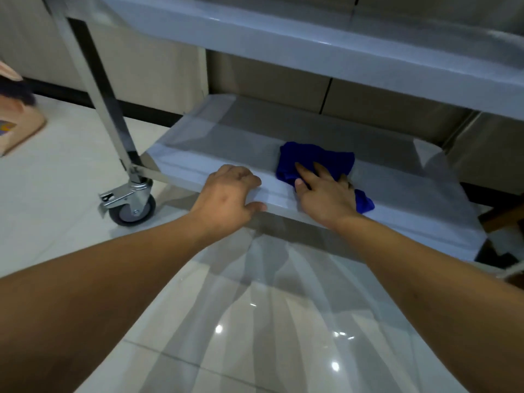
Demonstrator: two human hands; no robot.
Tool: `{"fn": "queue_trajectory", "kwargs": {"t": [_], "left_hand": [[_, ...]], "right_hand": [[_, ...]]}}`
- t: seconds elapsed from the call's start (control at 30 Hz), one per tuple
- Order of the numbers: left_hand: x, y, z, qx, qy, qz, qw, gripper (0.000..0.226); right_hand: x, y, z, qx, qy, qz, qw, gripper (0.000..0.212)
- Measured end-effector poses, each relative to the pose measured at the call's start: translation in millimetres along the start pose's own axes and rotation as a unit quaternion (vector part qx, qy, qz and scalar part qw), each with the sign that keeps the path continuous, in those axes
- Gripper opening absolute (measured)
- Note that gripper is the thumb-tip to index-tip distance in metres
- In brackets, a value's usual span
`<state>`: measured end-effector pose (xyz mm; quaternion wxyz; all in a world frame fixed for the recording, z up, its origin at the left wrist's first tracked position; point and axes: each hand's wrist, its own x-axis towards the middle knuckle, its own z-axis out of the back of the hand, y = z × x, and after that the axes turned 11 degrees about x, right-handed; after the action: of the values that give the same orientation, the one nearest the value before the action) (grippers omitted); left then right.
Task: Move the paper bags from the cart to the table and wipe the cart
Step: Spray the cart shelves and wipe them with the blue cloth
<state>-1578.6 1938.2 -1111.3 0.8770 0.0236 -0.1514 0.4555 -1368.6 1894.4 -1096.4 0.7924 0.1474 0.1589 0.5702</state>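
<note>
The right hand (326, 191) covers part of the blue cloth (314, 160), the cart's upper shelf (312, 38) runs off the top edge, and a blurred paper bag (17, 120) is cut by the left edge.

Showing 2 hands: left hand (226, 198) mid-frame, right hand (326, 194) just to its right. Showing 1 blue cloth (314, 160) right of ctr. Showing 1 cart (198, 171) w/ 2 shelves in view, upper & lower. Showing 1 caster wheel (133, 208) at mid-left. Showing 1 paper bag (17, 120) at left edge, partly cut off.
</note>
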Motion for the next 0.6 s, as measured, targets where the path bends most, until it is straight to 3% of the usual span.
{"fn": "queue_trajectory", "kwargs": {"t": [0.2, 0.37, 0.47, 0.6], "left_hand": [[-13, 65, 5, 0.013, -0.036, 0.076, 0.996, 0.031], [-15, 77, 0, -0.014, -0.062, 0.1, 0.993, 0.016], [-15, 84, -8, -0.031, -0.077, 0.092, 0.992, 0.027], [-15, 89, -16, -0.035, -0.11, 0.072, 0.991, 0.022]], "right_hand": [[29, 83, -39, 0.001, 0.042, 0.08, 0.996, 0.048], [54, 140, -58, 0.029, 0.084, 0.133, 0.987, 0.045], [72, 167, -67, 0.054, 0.111, 0.159, 0.979, 0.044], [108, 201, -84, 0.02, 0.147, 0.161, 0.976, 0.05]]}}
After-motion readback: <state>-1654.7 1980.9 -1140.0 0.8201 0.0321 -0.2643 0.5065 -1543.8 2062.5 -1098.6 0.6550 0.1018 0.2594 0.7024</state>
